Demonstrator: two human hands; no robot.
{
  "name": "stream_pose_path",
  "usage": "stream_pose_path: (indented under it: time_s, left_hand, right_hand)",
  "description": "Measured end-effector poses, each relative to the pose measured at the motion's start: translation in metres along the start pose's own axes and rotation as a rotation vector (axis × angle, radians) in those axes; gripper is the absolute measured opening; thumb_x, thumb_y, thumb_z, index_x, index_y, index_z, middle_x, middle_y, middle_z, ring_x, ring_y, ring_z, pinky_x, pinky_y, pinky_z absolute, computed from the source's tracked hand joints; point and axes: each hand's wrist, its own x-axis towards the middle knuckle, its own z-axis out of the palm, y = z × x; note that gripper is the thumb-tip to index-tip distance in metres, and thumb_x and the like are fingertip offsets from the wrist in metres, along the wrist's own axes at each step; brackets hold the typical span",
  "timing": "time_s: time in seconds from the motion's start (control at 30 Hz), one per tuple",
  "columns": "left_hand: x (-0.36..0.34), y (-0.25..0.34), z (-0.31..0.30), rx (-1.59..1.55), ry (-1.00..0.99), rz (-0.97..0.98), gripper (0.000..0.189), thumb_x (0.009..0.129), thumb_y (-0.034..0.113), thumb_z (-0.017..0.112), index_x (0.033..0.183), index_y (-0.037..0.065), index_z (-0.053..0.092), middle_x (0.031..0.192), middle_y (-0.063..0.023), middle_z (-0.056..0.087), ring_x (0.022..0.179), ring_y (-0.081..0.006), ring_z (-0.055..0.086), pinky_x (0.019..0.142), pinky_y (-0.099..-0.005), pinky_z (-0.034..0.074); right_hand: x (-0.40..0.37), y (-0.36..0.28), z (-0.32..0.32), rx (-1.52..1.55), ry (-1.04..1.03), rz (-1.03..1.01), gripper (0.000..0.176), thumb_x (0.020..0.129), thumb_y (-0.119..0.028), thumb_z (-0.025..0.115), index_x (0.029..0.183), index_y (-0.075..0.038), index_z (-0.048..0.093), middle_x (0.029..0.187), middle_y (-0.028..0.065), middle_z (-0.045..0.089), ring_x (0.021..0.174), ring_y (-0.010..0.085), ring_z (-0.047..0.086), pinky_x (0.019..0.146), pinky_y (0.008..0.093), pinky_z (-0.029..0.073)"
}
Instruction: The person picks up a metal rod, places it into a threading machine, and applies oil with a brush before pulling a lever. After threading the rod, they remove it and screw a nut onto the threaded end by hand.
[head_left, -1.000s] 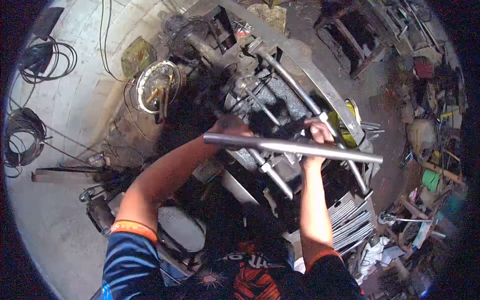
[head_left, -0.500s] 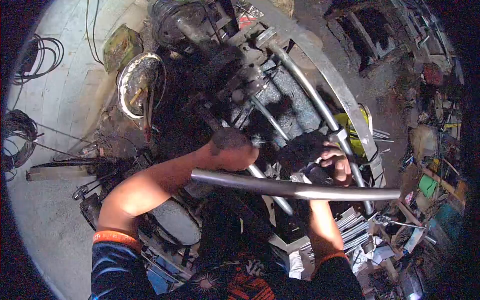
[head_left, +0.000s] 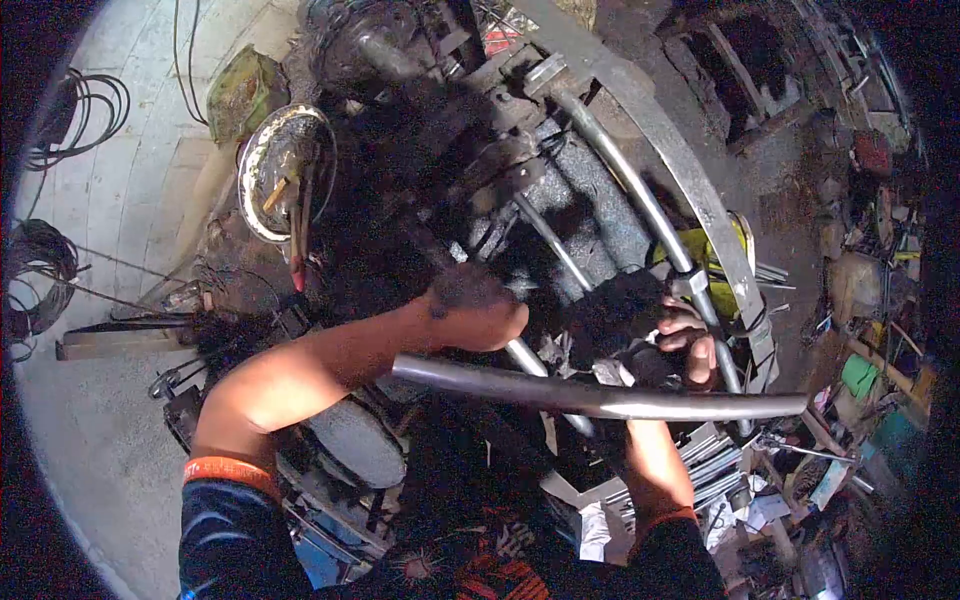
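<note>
Left hand, seemingly curled, right hand, part-curled, either grip untellable: you are needing clearance from the metal bar.

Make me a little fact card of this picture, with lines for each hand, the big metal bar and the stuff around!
Left hand: curled; a silver rod shows just below it in the picture; its grip is hidden
Right hand: fingers bent, next to a long silver rail; too dark to tell what it holds
Metal bar: crosses in front of the right forearm
Picture's left side: a round, pale-rimmed dish and coiled cable
</note>
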Motion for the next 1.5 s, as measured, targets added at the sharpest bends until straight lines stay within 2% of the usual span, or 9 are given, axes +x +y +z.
stream_pose_path:
  time_s: [0.2,0.6,0.67,0.73,0.93,0.97,1.4,1.47,1.5]
  left_hand:
    - [0.001,-0.005,0.011,0.062,0.08,0.142,0.013,0.07,0.018,0.057,0.064,0.007,0.054,0.045,-0.0108,0.053,0.043,-0.0304,0.059,0.04,-0.0492,0.045]
    - [-0.002,-0.006,0.013,0.02,-0.092,-0.036,0.019,0.076,0.024,0.052,0.077,0.006,0.057,0.058,-0.0135,0.058,0.054,-0.0346,0.061,0.051,-0.0507,0.049]
    - [-0.003,-0.025,0.037,-0.279,-0.212,-0.002,0.022,0.078,0.026,0.051,0.077,0.005,0.057,0.06,-0.015,0.057,0.06,-0.0341,0.062,0.055,-0.0493,0.049]
    - [0.001,0.0,-0.01,-0.057,-0.179,0.041,0.021,0.079,0.028,0.055,0.078,0.007,0.057,0.061,-0.0119,0.055,0.059,-0.0302,0.059,0.057,-0.0443,0.048]
    - [0.003,-0.022,0.005,-0.284,0.516,0.468,0.037,0.076,0.029,0.064,0.048,0.013,0.047,0.053,-0.002,0.045,0.047,-0.0199,0.047,0.049,-0.0339,0.039]
    - [0.002,-0.027,0.006,-0.173,0.271,0.424,0.036,0.073,0.028,0.064,0.045,0.014,0.047,0.044,-0.0016,0.044,0.041,-0.0197,0.047,0.043,-0.0369,0.036]
    - [0.0,-0.03,0.014,-0.324,0.438,0.395,0.027,0.071,0.032,0.063,0.069,0.012,0.045,0.063,-0.0077,0.043,0.057,-0.0277,0.052,0.048,-0.0407,0.04]
    - [-0.002,-0.03,0.016,-0.208,0.321,0.334,0.024,0.072,0.029,0.061,0.068,0.012,0.045,0.062,-0.0072,0.043,0.055,-0.0282,0.051,0.048,-0.0419,0.039]
    - [0.009,-0.015,-0.015,0.015,-0.212,0.133,0.021,0.073,0.027,0.059,0.067,0.012,0.045,0.061,-0.0071,0.041,0.054,-0.0279,0.049,0.048,-0.0429,0.037]
  right_hand:
    - [-0.005,-0.002,-0.008,-0.023,0.004,-0.005,0.034,0.091,-0.022,0.042,0.066,-0.001,0.053,0.075,0.016,0.06,0.084,0.0266,0.057,0.09,0.0474,0.045]
    - [0.008,-0.022,0.013,0.005,0.113,0.053,0.035,0.092,-0.022,0.04,0.065,-0.001,0.049,0.073,0.0157,0.058,0.085,0.0281,0.057,0.093,0.0494,0.041]
    - [0.008,-0.025,0.016,-0.087,0.151,0.04,0.036,0.093,-0.022,0.039,0.066,-0.001,0.048,0.074,0.0162,0.058,0.083,0.0273,0.057,0.092,0.0493,0.043]
    - [0.008,-0.024,0.015,-0.138,0.142,-0.027,0.036,0.092,-0.023,0.039,0.066,0.0,0.049,0.074,0.0161,0.058,0.081,0.027,0.056,0.09,0.0496,0.044]
    - [0.005,-0.021,0.016,0.007,0.239,0.036,0.029,0.091,-0.02,0.046,0.071,0.002,0.052,0.08,0.0159,0.061,0.081,0.0247,0.056,0.09,0.0409,0.042]
    - [0.003,-0.024,0.015,-0.108,0.237,0.032,0.031,0.091,-0.022,0.047,0.073,0.002,0.054,0.083,0.0158,0.062,0.083,0.0245,0.057,0.087,0.0393,0.043]
    - [-0.014,-0.02,0.022,-0.301,0.238,-0.066,0.043,0.095,-0.038,0.043,0.095,0.002,0.058,0.106,0.0156,0.059,0.103,0.0259,0.055,0.094,0.0404,0.04]
    - [-0.014,-0.015,0.022,-0.333,0.227,-0.101,0.046,0.096,-0.041,0.039,0.095,0.002,0.057,0.104,0.0158,0.058,0.103,0.0265,0.055,0.093,0.0411,0.041]
    - [-0.014,-0.015,0.022,-0.306,0.236,-0.066,0.047,0.097,-0.041,0.039,0.094,0.002,0.056,0.101,0.0154,0.058,0.103,0.0275,0.055,0.094,0.0421,0.04]
